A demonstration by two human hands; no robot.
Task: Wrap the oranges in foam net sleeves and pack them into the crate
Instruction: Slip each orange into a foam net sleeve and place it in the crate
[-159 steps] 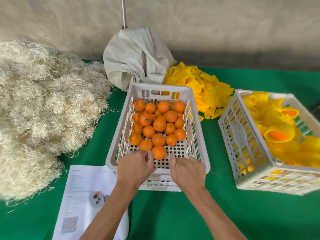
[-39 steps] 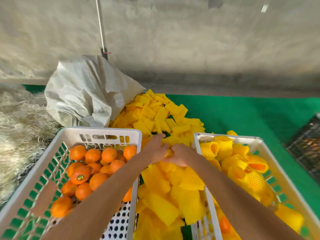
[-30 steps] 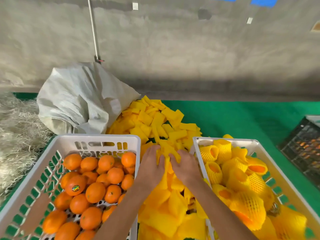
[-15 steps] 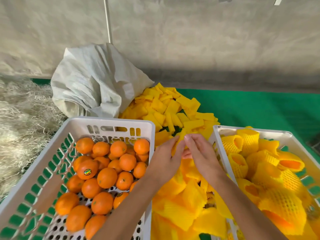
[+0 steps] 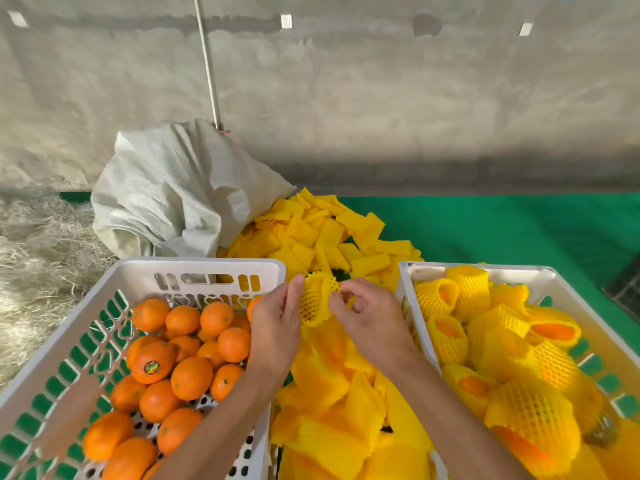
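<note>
While above the sleeve pile [image 5: 332, 393], between bin [image 5: 214, 271] and crate [image 5: 408, 282], stretching one sleeve [image 5: 317, 299]: left hand [image 5: 277, 327] and right hand [image 5: 370, 317] both pinching, apparently empty.

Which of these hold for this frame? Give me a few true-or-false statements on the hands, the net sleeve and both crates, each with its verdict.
1. Both hands hold one yellow foam net sleeve between them: the left hand and the right hand. True.
2. That sleeve already has an orange inside. False: it looks empty, stretched open.
3. The white plastic crate on the left holds bare, unwrapped oranges. True.
4. The white plastic crate on the right is empty. False: it holds sleeved oranges.
5. The loose pile of flat yellow sleeves lies on a red cloth. False: the green table cover is under it.
</note>
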